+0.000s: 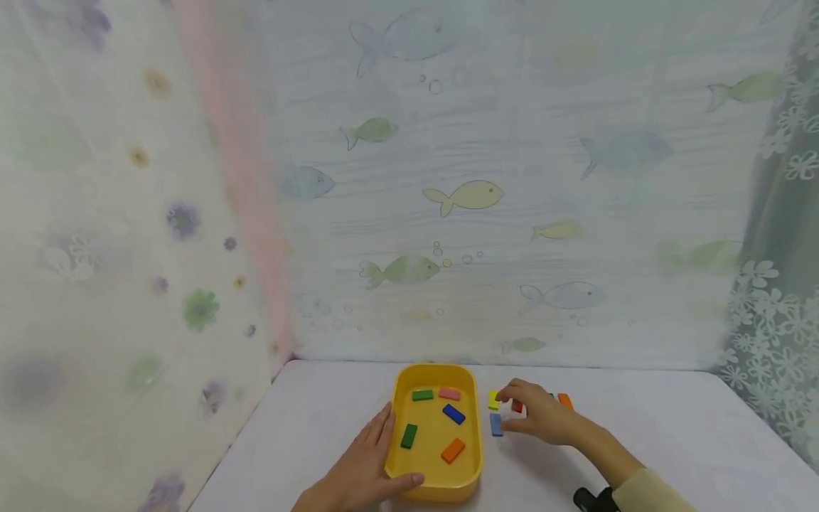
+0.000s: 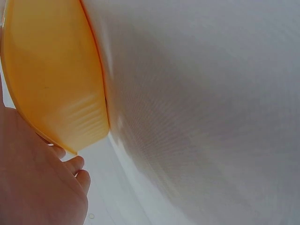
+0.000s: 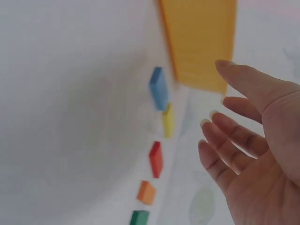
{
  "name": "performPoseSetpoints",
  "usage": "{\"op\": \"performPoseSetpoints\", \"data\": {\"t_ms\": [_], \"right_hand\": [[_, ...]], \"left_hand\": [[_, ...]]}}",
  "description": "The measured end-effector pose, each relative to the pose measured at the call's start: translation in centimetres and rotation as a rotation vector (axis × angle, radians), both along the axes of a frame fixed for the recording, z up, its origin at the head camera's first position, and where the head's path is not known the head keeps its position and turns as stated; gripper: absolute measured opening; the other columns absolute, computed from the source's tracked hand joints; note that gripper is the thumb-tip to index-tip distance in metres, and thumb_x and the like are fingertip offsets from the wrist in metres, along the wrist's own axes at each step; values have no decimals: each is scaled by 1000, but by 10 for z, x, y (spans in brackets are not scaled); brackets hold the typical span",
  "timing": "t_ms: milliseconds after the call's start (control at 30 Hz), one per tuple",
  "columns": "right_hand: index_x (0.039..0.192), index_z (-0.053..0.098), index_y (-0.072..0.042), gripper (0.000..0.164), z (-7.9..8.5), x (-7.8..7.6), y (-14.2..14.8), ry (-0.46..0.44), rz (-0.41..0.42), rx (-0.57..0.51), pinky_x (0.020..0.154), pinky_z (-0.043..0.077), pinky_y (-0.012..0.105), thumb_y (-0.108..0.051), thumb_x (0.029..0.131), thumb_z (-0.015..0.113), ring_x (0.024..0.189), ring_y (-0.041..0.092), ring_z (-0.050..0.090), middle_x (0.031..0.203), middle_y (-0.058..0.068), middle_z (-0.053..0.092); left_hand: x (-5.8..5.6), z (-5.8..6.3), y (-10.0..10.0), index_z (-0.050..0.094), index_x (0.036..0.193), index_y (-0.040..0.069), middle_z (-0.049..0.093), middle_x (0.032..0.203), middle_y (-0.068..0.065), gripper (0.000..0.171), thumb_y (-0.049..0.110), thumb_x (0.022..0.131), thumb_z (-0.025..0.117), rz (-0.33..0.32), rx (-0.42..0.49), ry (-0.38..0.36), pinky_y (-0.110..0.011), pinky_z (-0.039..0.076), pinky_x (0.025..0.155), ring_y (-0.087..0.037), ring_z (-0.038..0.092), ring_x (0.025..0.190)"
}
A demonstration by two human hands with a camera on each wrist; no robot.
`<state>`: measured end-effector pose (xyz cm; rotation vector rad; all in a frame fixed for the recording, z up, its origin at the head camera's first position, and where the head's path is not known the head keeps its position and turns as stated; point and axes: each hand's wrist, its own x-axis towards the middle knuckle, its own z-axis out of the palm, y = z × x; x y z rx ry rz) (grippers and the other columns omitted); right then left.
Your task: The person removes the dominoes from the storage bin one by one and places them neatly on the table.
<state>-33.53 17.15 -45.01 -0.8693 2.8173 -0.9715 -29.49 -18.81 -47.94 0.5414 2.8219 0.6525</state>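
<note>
A yellow tray [image 1: 434, 492] lies on the table with several small blocks inside: two green, a pink [image 1: 449, 393], a dark blue [image 1: 453, 414] and an orange one [image 1: 453, 450]. My left hand [image 1: 366, 462] rests along its left side, fingers extended, thumb over the near rim. To the tray's right, my right hand [image 1: 540, 412] hovers above the loose blocks, fingers loosely bent and nothing between them. Near its fingertips are a light blue block [image 1: 496, 425], a yellow block [image 1: 493, 400] and a red block [image 3: 156, 159], the red partly hidden in the head view.
Further right on the white table [image 1: 652, 427] lie a loose orange block [image 1: 565, 401] and a green block [image 3: 139, 218]. A black object [image 1: 595, 500] shows by the right sleeve. Behind the table hangs a fish-patterned curtain [image 1: 473, 313].
</note>
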Motion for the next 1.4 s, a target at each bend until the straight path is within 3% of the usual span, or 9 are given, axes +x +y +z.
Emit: {"op": "performPoseSetpoints", "data": {"t_ms": [167,367,633,767,833,933,1133,1267,1400], "right_hand": [[121,68,-7,36,15,7,-7,32,36,-19,77,56,29,-28,93,77,97,27,59,116,4,62],[123,68,-10,36,27,17,-25,17,81,-32,79,57,31,-33,96,74,100,17,58,116,-2,61],[119,68,-18,33,25,27,-58,-66,76,-33,86,58,37,-38,94,75,104,24,58,115,-5,61],[119,69,-13,32,21,30,-78,-69,98,1,90,57,37,-30,92,77,104,24,60,117,-3,63],[120,70,-9,36,19,31,-88,-66,79,63,93,57,39,-27,90,79,103,22,61,122,2,64],[114,71,-6,34,14,31,-105,-34,38,195,89,58,36,-23,87,82,91,16,60,112,3,65],[96,70,-12,14,1,30,-136,-6,-76,414,77,57,31,-19,88,80,75,13,52,90,1,64],[94,69,-14,8,-3,29,-145,-35,-112,436,79,55,32,-16,92,76,75,15,51,83,-1,59],[98,68,-13,9,-5,27,-148,-58,-118,362,86,56,34,-12,93,74,78,15,51,87,-1,57]], "left_hand": [[0,1,0,12,165,6,7,173,-10,116,82,86,52,-9,-1,9,-62,24,120,-34,20,155],[-1,1,0,13,164,5,8,172,-11,116,82,86,53,-8,-3,14,-62,24,120,-35,21,154],[0,0,-1,13,165,6,8,172,-10,116,81,86,53,-9,2,18,-63,24,120,-34,20,155],[2,0,-4,13,164,4,7,172,-11,114,78,88,54,-29,20,46,-62,23,120,-34,21,155],[2,-1,-5,13,164,3,8,172,-11,113,77,89,54,-38,29,61,-62,23,120,-34,21,155],[2,-1,-5,13,164,2,9,172,-11,112,77,90,53,-47,33,81,-61,23,121,-34,21,154],[2,-1,-6,13,164,2,8,172,-12,112,77,90,54,-45,38,72,-61,23,121,-34,20,155],[1,0,-4,13,164,3,7,172,-11,113,78,89,54,-40,30,51,-61,24,120,-34,20,155],[1,0,-4,14,164,3,9,172,-11,113,78,89,53,-42,16,54,-61,25,120,-34,23,154]]}}
